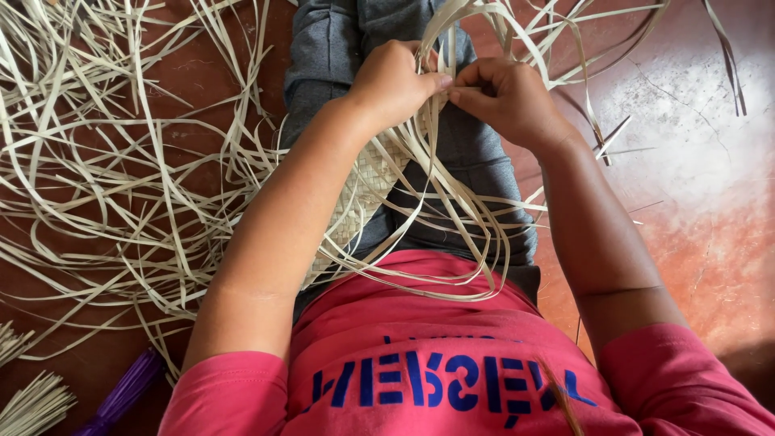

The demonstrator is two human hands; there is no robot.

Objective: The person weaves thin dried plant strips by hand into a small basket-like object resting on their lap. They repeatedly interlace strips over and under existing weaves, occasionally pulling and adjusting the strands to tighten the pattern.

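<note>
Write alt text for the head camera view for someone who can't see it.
Seen from above, a seated person's left hand and right hand pinch pale flat strips at the edge of a partly woven mat lying across their lap. More loose strips sprawl over the reddish floor.

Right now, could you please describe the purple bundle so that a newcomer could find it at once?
Start at the reddish-brown floor, then follow the person's left arm to the bottom edge. There lies the purple bundle of thin strips, the only coloured one beside pale straw-coloured bundles.
</note>
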